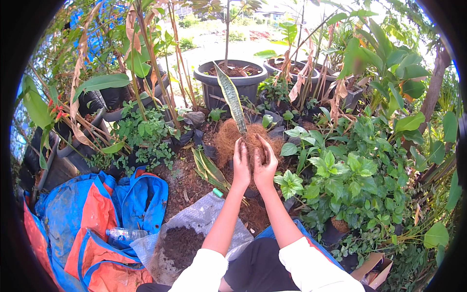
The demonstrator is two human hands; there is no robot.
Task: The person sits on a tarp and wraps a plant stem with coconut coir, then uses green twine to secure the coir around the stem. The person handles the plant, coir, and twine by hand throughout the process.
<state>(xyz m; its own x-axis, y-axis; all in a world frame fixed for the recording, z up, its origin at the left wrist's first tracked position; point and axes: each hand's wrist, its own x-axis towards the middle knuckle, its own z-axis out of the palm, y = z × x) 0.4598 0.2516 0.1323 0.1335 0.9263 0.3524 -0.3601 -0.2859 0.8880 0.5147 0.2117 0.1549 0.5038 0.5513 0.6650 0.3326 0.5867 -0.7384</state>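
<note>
My left hand [242, 162] and my right hand [265, 160] are cupped side by side, fingers pointing away from me, around a clump of brown coconut fibre [251, 140]. Dark soil stains both palms and fingers. A single snake plant leaf [233, 100], green with yellow margins, rises tilted to the left from the fibre just beyond my fingertips. More loose coconut fibre [225, 137] spreads behind and beside the hands. Its lower end and whatever lies inside the clump are hidden. Left of my wrists, more variegated snake plant leaves [207, 166] lie on the ground.
Dark soil [182, 246] lies on a whitish plastic sack [208, 208] before me. A blue and orange tarpaulin [91, 204] with a clear plastic bottle [126, 233] is at left. Black pots [230, 87] stand behind; leafy shrubs [339, 175] and a cardboard box [372, 268] are right.
</note>
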